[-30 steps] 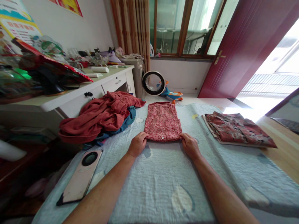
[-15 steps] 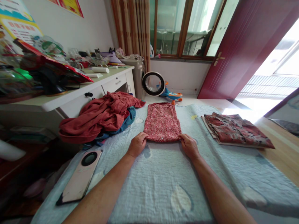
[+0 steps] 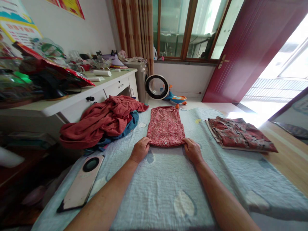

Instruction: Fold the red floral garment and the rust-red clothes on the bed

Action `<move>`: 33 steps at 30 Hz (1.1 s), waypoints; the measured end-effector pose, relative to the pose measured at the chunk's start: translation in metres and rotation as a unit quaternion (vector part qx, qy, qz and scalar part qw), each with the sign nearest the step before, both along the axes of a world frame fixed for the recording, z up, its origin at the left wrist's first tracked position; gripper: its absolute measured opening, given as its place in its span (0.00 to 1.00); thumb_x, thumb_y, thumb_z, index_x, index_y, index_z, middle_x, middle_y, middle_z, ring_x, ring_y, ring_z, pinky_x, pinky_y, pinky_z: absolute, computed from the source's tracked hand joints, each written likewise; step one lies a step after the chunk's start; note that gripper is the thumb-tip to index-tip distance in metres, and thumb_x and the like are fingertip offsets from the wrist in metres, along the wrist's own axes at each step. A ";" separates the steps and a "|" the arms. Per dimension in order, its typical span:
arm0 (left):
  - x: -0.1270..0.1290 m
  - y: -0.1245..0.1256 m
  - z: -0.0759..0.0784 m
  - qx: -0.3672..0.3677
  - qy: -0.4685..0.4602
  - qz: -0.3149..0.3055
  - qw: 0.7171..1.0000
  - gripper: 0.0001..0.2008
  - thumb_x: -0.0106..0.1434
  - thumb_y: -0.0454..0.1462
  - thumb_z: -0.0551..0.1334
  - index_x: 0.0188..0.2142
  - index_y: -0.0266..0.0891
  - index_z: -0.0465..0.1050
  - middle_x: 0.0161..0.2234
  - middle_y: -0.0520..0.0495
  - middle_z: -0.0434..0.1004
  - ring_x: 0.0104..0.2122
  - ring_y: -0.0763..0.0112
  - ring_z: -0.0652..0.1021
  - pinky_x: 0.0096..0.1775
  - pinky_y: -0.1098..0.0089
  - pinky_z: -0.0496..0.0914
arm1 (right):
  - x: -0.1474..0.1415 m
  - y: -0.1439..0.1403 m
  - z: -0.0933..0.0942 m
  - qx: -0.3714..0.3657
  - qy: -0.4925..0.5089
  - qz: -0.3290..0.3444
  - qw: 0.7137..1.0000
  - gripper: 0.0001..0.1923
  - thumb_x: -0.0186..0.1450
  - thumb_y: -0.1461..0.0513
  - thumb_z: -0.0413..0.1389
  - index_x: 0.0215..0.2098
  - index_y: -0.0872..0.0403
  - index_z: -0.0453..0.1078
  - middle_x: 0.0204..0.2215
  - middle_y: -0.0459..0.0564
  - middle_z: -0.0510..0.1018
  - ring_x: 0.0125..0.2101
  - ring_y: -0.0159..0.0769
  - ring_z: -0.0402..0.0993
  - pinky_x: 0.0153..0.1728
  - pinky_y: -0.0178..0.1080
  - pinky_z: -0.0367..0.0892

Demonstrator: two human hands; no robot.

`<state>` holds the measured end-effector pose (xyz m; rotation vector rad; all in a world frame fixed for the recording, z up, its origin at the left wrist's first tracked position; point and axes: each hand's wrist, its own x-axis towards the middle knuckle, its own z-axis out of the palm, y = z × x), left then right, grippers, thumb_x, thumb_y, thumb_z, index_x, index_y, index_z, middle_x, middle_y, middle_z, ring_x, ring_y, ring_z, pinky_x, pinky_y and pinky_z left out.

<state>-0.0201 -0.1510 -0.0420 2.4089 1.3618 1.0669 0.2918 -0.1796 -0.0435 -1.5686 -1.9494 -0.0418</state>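
Currently both hands pinch the near corners of the folded red floral garment: left hand closed on its 7 o'clock corner, right hand closed on the 5 o'clock corner. Garment lies flat mid-frame on the light blue blanket. Crumpled red clothes pile at 10 o'clock, folded patterned stack at 3 o'clock, phone at 8 o'clock.

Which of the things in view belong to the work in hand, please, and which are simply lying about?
In hand:
- left hand and right hand, each at a near corner of the folded red speckled garment
- pale blue quilted bed cover beneath it

Lying about:
- crumpled rust-red clothes heap
- folded red floral garment
- pink phone
- cluttered white desk
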 end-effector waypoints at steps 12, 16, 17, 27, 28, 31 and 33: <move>0.000 -0.001 0.000 0.000 -0.007 -0.006 1.000 0.17 0.58 0.24 0.54 0.42 0.39 0.74 0.41 0.46 0.77 0.42 0.66 0.77 0.47 0.65 0.72 | -0.002 0.000 0.002 -0.008 -0.002 0.004 1.000 0.14 0.64 0.68 0.48 0.42 0.52 0.72 0.39 0.50 0.80 0.40 0.38 0.75 0.44 0.38 0.65; -0.001 0.000 -0.001 0.002 -0.007 -0.009 1.000 0.16 0.58 0.24 0.54 0.42 0.39 0.74 0.41 0.45 0.77 0.42 0.65 0.77 0.47 0.64 0.72 | -0.002 0.001 0.003 -0.008 0.001 0.008 1.000 0.14 0.64 0.68 0.48 0.42 0.52 0.72 0.39 0.50 0.79 0.40 0.37 0.75 0.44 0.37 0.65; -0.001 0.000 -0.002 0.002 -0.007 -0.010 1.000 0.16 0.58 0.24 0.54 0.42 0.38 0.74 0.41 0.45 0.77 0.42 0.65 0.77 0.47 0.64 0.72 | -0.002 0.001 0.003 -0.008 0.002 0.007 1.000 0.14 0.64 0.68 0.48 0.42 0.52 0.72 0.39 0.50 0.80 0.40 0.37 0.75 0.44 0.37 0.65; 0.000 -0.002 0.000 -0.009 0.002 -0.003 1.000 0.17 0.58 0.24 0.54 0.42 0.38 0.74 0.41 0.45 0.77 0.42 0.65 0.77 0.47 0.65 0.72 | -0.001 0.001 0.000 -0.014 -0.002 0.000 1.000 0.15 0.64 0.68 0.48 0.44 0.53 0.73 0.41 0.50 0.80 0.41 0.37 0.75 0.45 0.37 0.65; 0.000 -0.002 0.001 -0.010 0.003 -0.002 1.000 0.17 0.58 0.24 0.54 0.42 0.38 0.74 0.41 0.45 0.77 0.42 0.65 0.77 0.47 0.65 0.72 | -0.001 0.001 0.000 -0.015 -0.005 -0.001 1.000 0.15 0.64 0.68 0.48 0.44 0.53 0.73 0.41 0.50 0.80 0.41 0.38 0.75 0.45 0.37 0.65; 0.001 -0.002 0.002 -0.011 0.003 0.000 1.000 0.17 0.58 0.24 0.54 0.42 0.38 0.75 0.41 0.45 0.77 0.42 0.64 0.77 0.47 0.64 0.72 | -0.001 0.001 0.000 -0.014 -0.009 -0.005 1.000 0.15 0.64 0.67 0.48 0.44 0.53 0.73 0.41 0.51 0.80 0.41 0.38 0.75 0.45 0.38 0.65; 0.001 -0.002 0.002 -0.011 0.002 -0.001 1.000 0.17 0.58 0.24 0.54 0.42 0.37 0.75 0.41 0.45 0.77 0.42 0.64 0.77 0.47 0.64 0.72 | -0.001 0.001 0.001 -0.015 -0.010 -0.006 1.000 0.15 0.64 0.67 0.48 0.44 0.53 0.73 0.41 0.51 0.80 0.42 0.39 0.75 0.45 0.39 0.65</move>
